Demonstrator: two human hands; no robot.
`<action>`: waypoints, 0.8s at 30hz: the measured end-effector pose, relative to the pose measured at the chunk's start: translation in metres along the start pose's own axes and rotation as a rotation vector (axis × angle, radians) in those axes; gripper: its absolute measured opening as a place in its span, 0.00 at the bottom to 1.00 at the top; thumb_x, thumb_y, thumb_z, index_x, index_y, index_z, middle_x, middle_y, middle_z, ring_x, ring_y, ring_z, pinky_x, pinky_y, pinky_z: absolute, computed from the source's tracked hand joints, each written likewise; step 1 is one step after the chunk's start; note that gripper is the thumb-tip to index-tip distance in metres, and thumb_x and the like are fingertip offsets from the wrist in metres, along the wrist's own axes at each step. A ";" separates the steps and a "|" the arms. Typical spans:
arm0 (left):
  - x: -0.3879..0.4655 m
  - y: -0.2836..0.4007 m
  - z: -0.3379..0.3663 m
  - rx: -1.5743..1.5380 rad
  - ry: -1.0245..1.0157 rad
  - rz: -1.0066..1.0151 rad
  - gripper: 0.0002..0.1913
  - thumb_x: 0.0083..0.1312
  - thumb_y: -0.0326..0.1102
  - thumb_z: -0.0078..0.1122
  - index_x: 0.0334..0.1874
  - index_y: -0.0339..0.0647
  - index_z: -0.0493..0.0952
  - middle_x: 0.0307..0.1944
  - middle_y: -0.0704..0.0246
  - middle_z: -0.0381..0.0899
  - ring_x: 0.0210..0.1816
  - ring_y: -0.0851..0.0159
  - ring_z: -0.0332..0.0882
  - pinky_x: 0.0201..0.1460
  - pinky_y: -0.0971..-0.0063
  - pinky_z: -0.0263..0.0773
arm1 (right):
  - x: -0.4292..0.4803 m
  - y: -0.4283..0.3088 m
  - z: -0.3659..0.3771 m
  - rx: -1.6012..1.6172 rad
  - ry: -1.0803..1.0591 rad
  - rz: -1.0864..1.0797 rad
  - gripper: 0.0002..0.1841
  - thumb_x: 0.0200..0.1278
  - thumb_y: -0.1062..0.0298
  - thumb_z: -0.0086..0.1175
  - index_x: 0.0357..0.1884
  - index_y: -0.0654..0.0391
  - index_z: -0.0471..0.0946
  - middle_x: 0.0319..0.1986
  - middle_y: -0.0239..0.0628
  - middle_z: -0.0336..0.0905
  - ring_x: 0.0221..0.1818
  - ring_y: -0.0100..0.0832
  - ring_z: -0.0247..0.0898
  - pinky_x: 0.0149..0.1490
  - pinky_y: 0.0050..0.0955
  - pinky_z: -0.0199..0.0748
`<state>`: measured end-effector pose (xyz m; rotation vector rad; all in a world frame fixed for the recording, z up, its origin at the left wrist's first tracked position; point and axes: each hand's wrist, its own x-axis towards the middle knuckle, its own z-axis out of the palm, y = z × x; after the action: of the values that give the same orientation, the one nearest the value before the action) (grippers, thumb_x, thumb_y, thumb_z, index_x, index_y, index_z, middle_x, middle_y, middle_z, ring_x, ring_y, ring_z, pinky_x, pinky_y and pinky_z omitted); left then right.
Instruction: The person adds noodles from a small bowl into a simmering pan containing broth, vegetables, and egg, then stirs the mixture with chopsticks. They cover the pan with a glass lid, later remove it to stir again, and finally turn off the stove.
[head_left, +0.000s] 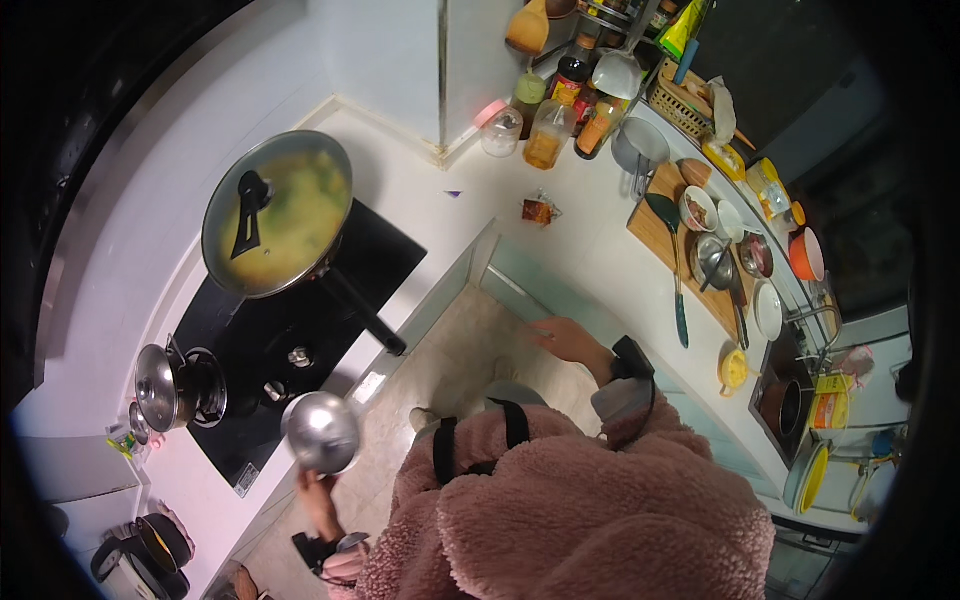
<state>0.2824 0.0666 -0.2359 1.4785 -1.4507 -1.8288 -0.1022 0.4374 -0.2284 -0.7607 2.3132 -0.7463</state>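
My left hand (320, 499) grips a shiny round metal bowl (324, 435) by its near edge. The bowl hangs over the front edge of the cooktop, and a pale rim shows along its left side; its contents, if any, cannot be made out. My right hand (568, 346) holds nothing, with the fingers stretched out in front of the counter cabinets. On the black cooktop (259, 322) stands a large frying pan (367, 319), its handle pointing towards me. A steamy glass lid (300, 217) covers yellowish and green food in it.
A small lidded pot (161, 386) occupies the other burner. Seasoning bottles (550, 131) crowd the corner, near a torn packet (538, 211). A wooden cutting board (651, 225) carries bowls, a green-headed spatula (677, 262) and a knife (739, 307). Beyond is the sink (761, 397).
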 end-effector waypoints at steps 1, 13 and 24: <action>-0.006 -0.004 0.037 0.059 -0.058 -0.084 0.15 0.66 0.33 0.47 0.52 0.36 0.69 0.36 0.66 0.77 0.29 0.69 0.77 0.27 0.77 0.75 | -0.005 0.009 -0.011 -0.013 0.074 -0.035 0.19 0.58 0.57 0.49 0.47 0.58 0.75 0.41 0.50 0.76 0.45 0.49 0.71 0.49 0.41 0.67; -0.055 -0.010 0.483 0.102 -0.944 0.053 0.25 0.63 0.26 0.41 0.65 0.42 0.60 0.46 0.60 0.74 0.33 0.65 0.78 0.32 0.75 0.78 | -0.085 0.116 -0.115 0.118 0.261 0.213 0.15 0.59 0.63 0.51 0.46 0.59 0.76 0.34 0.49 0.79 0.34 0.42 0.77 0.39 0.31 0.73; -0.086 -0.028 0.624 0.359 -0.879 0.171 0.19 0.59 0.28 0.46 0.54 0.33 0.64 0.23 0.58 0.79 0.23 0.59 0.80 0.28 0.69 0.75 | -0.124 0.143 -0.132 0.170 0.267 0.340 0.15 0.61 0.64 0.51 0.47 0.58 0.76 0.34 0.46 0.80 0.33 0.36 0.77 0.40 0.28 0.73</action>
<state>-0.2245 0.4403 -0.2704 0.6039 -2.3050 -2.3108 -0.1556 0.6588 -0.1902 -0.1910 2.4842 -0.9137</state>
